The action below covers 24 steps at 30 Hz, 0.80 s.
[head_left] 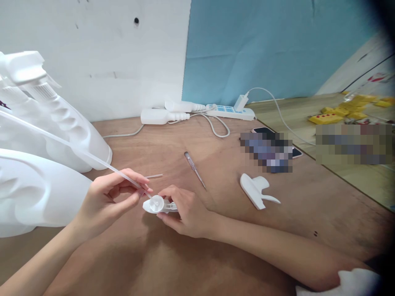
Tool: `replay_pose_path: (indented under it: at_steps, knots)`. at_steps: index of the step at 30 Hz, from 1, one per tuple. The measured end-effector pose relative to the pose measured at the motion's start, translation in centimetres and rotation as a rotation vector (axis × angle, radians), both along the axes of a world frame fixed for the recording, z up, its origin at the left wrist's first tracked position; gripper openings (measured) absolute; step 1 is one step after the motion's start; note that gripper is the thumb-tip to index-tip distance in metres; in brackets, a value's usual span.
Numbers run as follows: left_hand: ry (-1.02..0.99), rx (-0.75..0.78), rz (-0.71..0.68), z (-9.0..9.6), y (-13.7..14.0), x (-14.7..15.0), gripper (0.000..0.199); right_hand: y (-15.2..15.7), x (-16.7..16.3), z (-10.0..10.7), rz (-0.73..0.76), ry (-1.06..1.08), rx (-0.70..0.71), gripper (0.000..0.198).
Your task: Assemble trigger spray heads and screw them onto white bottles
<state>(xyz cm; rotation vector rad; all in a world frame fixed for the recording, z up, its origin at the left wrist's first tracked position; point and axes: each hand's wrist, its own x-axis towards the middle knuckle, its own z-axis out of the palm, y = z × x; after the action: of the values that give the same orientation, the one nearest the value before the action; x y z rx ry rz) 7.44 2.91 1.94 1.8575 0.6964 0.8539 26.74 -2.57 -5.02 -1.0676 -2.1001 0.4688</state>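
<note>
Taking the white spray head (156,203) as the clock's centre, we see the wooden table (222,176) meet the wall (117,61) at 12 and stop at a slanting edge from 2 to 3; white bottles (72,131) crowd 9 to 10, while bare wood stretches at 1 and again at 6. Our left hand (108,199) pinches one long translucent tube (101,161) between thumb and fingertips, its end at the spray head's round mouth — how far inside, we cannot tell. Our right hand (188,211) grips the spray head from 3 o'clock, fingers above, thumb below. We count one screwdriver (194,169) at 2, one white shell (253,191) at 3, one power strip (230,112) past 1, two corded blocks (157,116) at 12, one thin rod (156,176) just past the left fingertips, and at least three bottles.
</note>
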Motion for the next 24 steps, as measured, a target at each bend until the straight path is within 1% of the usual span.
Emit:
replay_pose_path:
  at_steps: [9, 13, 18, 24]
  knots:
    - [0.007, 0.069, -0.011, 0.18, -0.09, 0.27, 0.017, -0.01, 0.05, -0.13, -0.010, -0.011, 0.006, 0.025]
    - [0.020, 0.093, -0.039, -0.04, 0.10, -0.06, 0.021, 0.02, 0.03, -0.05, -0.008, -0.011, 0.007, 0.025]
    - [0.031, 0.076, -0.043, -0.20, 0.14, -0.25, 0.022, 0.06, -0.04, 0.04, -0.006, -0.008, 0.015, 0.024]
    - [0.031, 0.077, -0.048, 0.01, -0.36, 0.24, 0.020, 0.02, -0.02, -0.16, -0.011, -0.001, 0.013, 0.025]
